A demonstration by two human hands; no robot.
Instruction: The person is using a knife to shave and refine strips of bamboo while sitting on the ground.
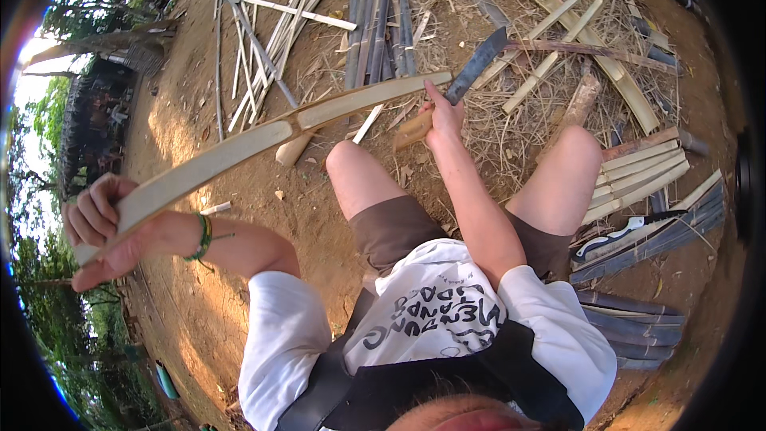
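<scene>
A long split bamboo strip [207,166], pale on its inner face and with a node near its middle, runs from far left to the centre. My left hand [108,219] is closed round its left end, fingers curled over the edge. In my right hand [445,121] is a machete with a wooden handle [412,129] and a broad dark blade [479,64] angled up to the right. The strip's right end lies against the fingers of that hand, close to the base of the blade. The hand partly hides the machete's grip.
Split bamboo pieces [550,40] cross over shavings beyond my knees. Thin strips [279,48] and dark bamboo poles [371,24] lie farther off. To my right, a white-handled knife [614,238] rests on stacked bamboo [662,239]. A short log [581,100] lies by my right knee.
</scene>
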